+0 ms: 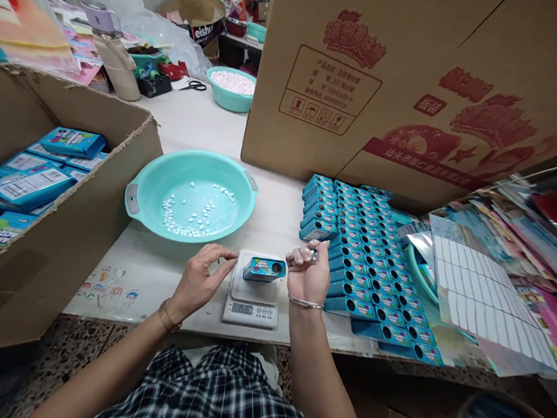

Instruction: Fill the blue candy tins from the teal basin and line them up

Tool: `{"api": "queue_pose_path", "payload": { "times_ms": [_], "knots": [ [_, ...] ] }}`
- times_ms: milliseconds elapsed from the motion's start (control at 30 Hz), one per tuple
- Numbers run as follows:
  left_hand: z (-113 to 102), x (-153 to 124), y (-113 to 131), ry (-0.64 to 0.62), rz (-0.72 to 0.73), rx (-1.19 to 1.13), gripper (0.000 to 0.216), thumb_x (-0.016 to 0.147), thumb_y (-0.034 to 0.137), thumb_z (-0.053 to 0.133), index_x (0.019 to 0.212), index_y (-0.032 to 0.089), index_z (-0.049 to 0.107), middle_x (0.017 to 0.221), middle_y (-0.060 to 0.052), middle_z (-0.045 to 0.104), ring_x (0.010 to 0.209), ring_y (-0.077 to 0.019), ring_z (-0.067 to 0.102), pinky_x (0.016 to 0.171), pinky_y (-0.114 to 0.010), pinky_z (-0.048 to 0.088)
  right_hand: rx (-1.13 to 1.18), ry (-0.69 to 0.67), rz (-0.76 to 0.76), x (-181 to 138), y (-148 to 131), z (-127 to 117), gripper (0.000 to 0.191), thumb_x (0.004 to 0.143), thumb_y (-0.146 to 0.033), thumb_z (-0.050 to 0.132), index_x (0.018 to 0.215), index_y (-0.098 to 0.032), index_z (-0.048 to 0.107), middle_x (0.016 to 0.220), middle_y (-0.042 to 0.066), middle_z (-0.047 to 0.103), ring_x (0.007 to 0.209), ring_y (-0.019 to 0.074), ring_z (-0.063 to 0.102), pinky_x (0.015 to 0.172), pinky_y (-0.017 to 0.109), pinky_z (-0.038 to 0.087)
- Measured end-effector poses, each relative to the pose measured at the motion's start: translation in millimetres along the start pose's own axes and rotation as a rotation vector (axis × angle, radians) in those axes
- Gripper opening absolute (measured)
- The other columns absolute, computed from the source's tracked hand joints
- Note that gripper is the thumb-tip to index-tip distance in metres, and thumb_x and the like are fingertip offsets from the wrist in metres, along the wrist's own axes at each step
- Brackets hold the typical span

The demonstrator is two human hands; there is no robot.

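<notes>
– what were the hands at, from where you stood?
– the left hand (206, 274), with nothing visible in its grasp, hovered with thumb and forefinger close together beside the small blue box (265, 271). the right hand (308, 279), palm up, curled around a few pale tablets (314, 255), near the box's other end.
– and the box itself?
– it sat on the white scale (256, 296), round hole facing up, between the two hands. with tablets in the palm, i judged this one unfinished.
– how far along did the rest look?
– well along, i reckoned: similar boxes (383, 249) stood in tight rows on the table (280, 193), right of the scale. their dark holes did not show whether they were filled.
– what was left?
– only a thin scatter of tablets lay in the turquoise basin (168, 171), though a second basin (230, 102) farther back held a pinkish-white heap. at left, an open carton (123, 131) held more boxes, jumbled; done or waiting, i could not tell. a large printed carton (308, 156) loomed behind the rows.
</notes>
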State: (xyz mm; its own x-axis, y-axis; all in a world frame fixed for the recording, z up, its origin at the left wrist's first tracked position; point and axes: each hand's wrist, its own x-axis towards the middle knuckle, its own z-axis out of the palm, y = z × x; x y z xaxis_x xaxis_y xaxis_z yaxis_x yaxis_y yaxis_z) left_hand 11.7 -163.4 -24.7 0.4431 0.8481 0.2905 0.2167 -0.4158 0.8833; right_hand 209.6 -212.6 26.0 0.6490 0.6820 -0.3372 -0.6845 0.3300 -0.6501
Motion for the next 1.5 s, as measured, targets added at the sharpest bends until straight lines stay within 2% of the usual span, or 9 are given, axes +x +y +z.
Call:
{"api": "queue_pose_path", "payload": {
  "times_ms": [333, 600, 767, 933, 1100, 1200, 1267, 1367, 1500],
  "knots": [
    [1.3, -2.1, -2.5, -0.013, -0.005, 0.001, 0.013, 0.090, 0.029, 0.059, 0.097, 0.022, 0.067, 0.097, -0.005, 0.067, 0.097, -0.0194, 0.061, 0.087, -0.033, 0.047, -0.083, 0.007, -0.097, -5.4, 11.8, -1.7, 0.034, 0.085, -0.051, 0.061, 0.072, -0.021, 0.052, 0.050, -0.011, 0.039, 0.045, 0.0052, 0.041, 0.075, 0.029, 0.053],
    [-3.2, -1.9, -2.1, -0.004, -0.003, 0.015, 0.013, 0.090, 0.028, 0.059, 0.096, 0.021, 0.067, 0.097, -0.005, 0.067, 0.097, -0.0187, 0.061, 0.087, -0.031, 0.047, 0.086, -0.038, -0.062, 6.0, -25.3, -13.6, 0.034, 0.087, -0.049, 0.060, 0.073, -0.020, 0.049, 0.049, -0.012, 0.035, 0.042, 0.0048, 0.036, 0.048, 0.018, 0.039],
    [-19.4, 7.8, 4.8, -0.017, 0.048, 0.063, 0.015, 0.090, 0.028, 0.059, 0.101, 0.020, 0.065, 0.100, -0.006, 0.066, 0.098, -0.0188, 0.061, 0.090, -0.032, 0.046, 0.123, -0.072, -0.166, 2.2, -65.6, -42.2, 0.032, 0.092, -0.046, 0.054, 0.074, -0.020, 0.049, 0.050, -0.010, 0.037, 0.043, 0.0065, 0.037, 0.050, 0.020, 0.040],
    [-29.5, 39.6, 33.3, -0.157, 0.203, 0.151, 0.027, 0.090, 0.033, 0.059, 0.113, 0.020, 0.061, 0.107, -0.007, 0.064, 0.103, -0.0193, 0.059, 0.093, -0.032, 0.045, 0.100, 0.019, -0.132, -11.2, -64.6, -81.3, 0.031, 0.090, -0.045, 0.058, 0.075, -0.020, 0.049, 0.050, -0.010, 0.037, 0.044, 0.0063, 0.036, 0.049, 0.019, 0.040],
    [12.5, 77.5, 59.0, -0.623, 0.248, 0.455, 0.065, 0.079, 0.052, 0.066, 0.132, 0.018, 0.050, 0.126, -0.015, 0.059, 0.114, -0.0300, 0.058, 0.093, -0.041, 0.047, 0.086, 0.109, -0.048, -16.2, -41.5, -109.5, 0.034, 0.083, -0.048, 0.066, 0.075, -0.020, 0.048, 0.050, -0.011, 0.035, 0.042, 0.0049, 0.034, 0.046, 0.018, 0.037],
    [54.5, 96.9, 59.2, -0.924, 0.064, 0.607, 0.066, 0.061, 0.042, 0.078, 0.120, 0.016, 0.062, 0.111, -0.017, 0.068, 0.104, -0.0384, 0.062, 0.087, -0.047, 0.048, 0.077, 0.108, -0.011, -18.0, -33.8, -116.0, 0.036, 0.081, -0.050, 0.067, 0.076, -0.020, 0.048, 0.052, -0.011, 0.034, 0.042, 0.0044, 0.033, 0.047, 0.018, 0.036],
    [79.0, 110.7, 56.3, -0.955, -0.059, 0.604, 0.052, 0.054, 0.032, 0.078, 0.103, 0.017, 0.069, 0.099, -0.016, 0.072, 0.100, -0.0395, 0.064, 0.086, -0.047, 0.048, 0.079, 0.095, -0.010, -18.7, -33.4, -119.5, 0.035, 0.081, -0.049, 0.068, 0.077, -0.020, 0.048, 0.053, -0.011, 0.034, 0.043, 0.0044, 0.032, 0.047, 0.018, 0.035],
    [108.1, 134.1, 53.2, -0.859, -0.148, 0.544, 0.042, 0.056, 0.030, 0.074, 0.097, 0.018, 0.071, 0.102, -0.014, 0.072, 0.101, -0.0373, 0.064, 0.084, -0.043, 0.050, 0.098, 0.113, -0.025, -17.5, -37.2, -127.6, 0.033, 0.080, -0.046, 0.070, 0.078, -0.020, 0.049, 0.054, -0.011, 0.033, 0.043, 0.0043, 0.031, 0.046, 0.018, 0.033],
    [146.6, 161.3, 49.3, -0.712, -0.386, 0.395, 0.030, 0.068, 0.031, 0.069, 0.091, 0.012, 0.071, 0.093, -0.016, 0.072, 0.081, -0.0305, 0.069, 0.064, -0.036, 0.054, 0.159, 0.163, -0.014, -12.5, -43.1, -140.2, 0.034, 0.077, -0.045, 0.072, 0.078, -0.020, 0.049, 0.053, -0.011, 0.033, 0.043, 0.0040, 0.030, 0.045, 0.017, 0.032]
  ]
}}
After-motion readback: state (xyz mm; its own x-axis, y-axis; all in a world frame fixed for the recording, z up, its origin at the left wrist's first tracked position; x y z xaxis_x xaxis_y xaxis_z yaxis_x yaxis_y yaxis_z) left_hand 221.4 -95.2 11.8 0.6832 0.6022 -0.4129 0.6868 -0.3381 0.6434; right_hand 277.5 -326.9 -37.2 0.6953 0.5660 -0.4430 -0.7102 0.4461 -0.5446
